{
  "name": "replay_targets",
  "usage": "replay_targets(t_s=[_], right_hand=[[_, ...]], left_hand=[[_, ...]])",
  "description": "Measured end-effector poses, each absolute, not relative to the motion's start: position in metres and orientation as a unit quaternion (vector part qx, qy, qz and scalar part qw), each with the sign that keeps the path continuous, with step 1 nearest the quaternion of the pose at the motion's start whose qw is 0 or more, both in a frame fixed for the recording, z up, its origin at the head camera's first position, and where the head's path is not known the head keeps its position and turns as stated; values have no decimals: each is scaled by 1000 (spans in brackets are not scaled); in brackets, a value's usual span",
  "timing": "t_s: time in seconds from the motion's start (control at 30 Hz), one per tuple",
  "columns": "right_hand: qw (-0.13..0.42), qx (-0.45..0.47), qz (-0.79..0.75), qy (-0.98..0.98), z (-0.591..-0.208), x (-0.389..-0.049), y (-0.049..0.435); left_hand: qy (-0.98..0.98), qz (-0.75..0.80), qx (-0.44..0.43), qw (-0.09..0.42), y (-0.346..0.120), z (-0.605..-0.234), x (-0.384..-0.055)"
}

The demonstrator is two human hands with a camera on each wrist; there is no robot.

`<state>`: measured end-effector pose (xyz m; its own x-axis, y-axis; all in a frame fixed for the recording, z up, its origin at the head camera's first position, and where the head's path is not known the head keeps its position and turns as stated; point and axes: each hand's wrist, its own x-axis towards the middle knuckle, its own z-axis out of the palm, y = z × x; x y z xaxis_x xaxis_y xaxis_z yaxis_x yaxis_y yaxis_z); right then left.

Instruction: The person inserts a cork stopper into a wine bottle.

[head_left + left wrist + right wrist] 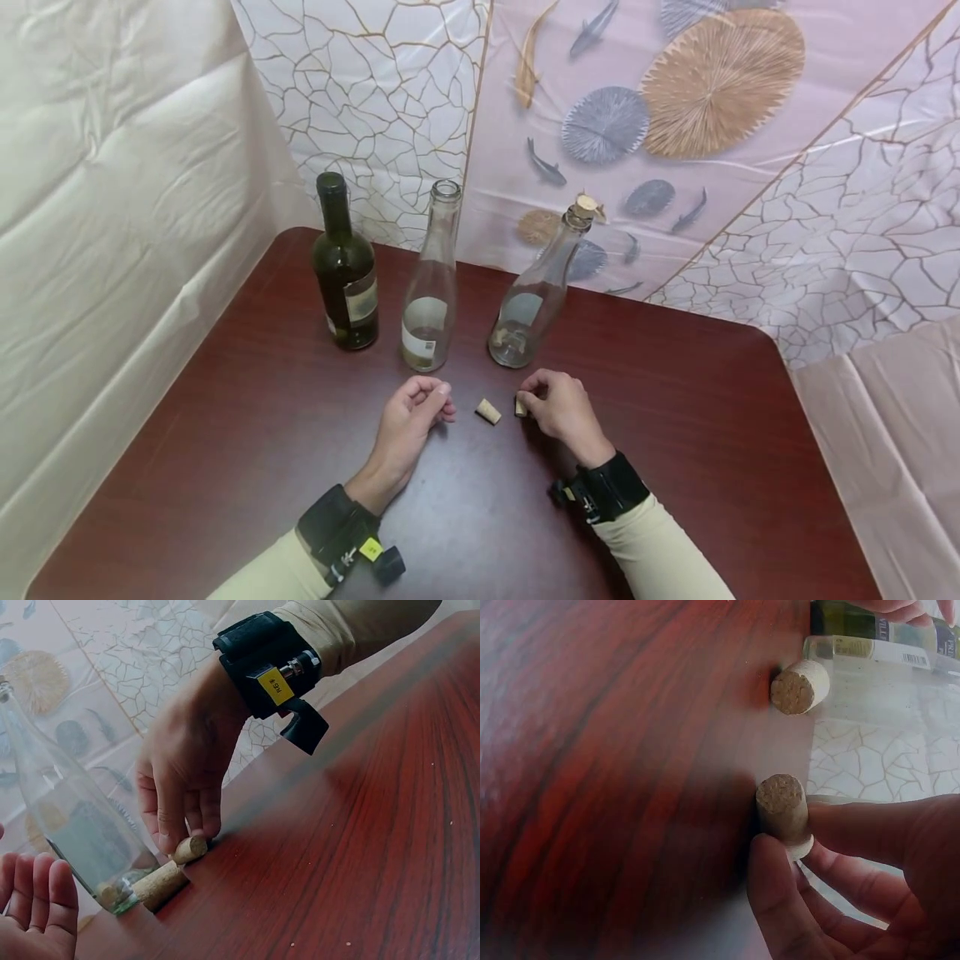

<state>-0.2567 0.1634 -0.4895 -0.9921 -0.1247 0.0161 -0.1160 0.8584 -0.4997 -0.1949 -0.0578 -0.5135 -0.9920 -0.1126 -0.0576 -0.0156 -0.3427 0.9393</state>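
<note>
My right hand pinches a small wine cork between thumb and finger, low over the table. A second cork lies on its side on the table, between my two hands. To its left, my left hand is held with loosely bent fingers and nothing in it. Just beyond the hands stand a clear glass bottle with an uncorked mouth and another clear bottle, which has a cork in its neck. Some pale bits show at the bottom of that corked bottle.
A dark green wine bottle stands at the back left of the dark red table. Patterned cloth hangs behind the table's back edge, and plain pale cloth hangs along the left side.
</note>
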Motion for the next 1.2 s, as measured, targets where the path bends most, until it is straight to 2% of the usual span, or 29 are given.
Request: replay_targets(t_s=[0.37, 0.6, 0.8, 1.03, 1.2], right_hand=[[-17, -53, -312, 948, -481, -252, 169], [-58, -45, -403, 912, -474, -231, 166], [-65, -6, -497, 865, -470, -210, 160], [-73, -17, -535, 841, -456, -206, 151], [-78, -24, -543, 836, -450, -207, 150]], left_hand=[[-596, -801, 53, 20, -55, -507, -194], [-615, -787, 35, 18, -48, -499, -187], [-627, -778, 11, -33, -28, -491, -191], [-532, -838, 31, -118, -5, -482, -199], [-514, -848, 30, -123, 2, -475, -201]])
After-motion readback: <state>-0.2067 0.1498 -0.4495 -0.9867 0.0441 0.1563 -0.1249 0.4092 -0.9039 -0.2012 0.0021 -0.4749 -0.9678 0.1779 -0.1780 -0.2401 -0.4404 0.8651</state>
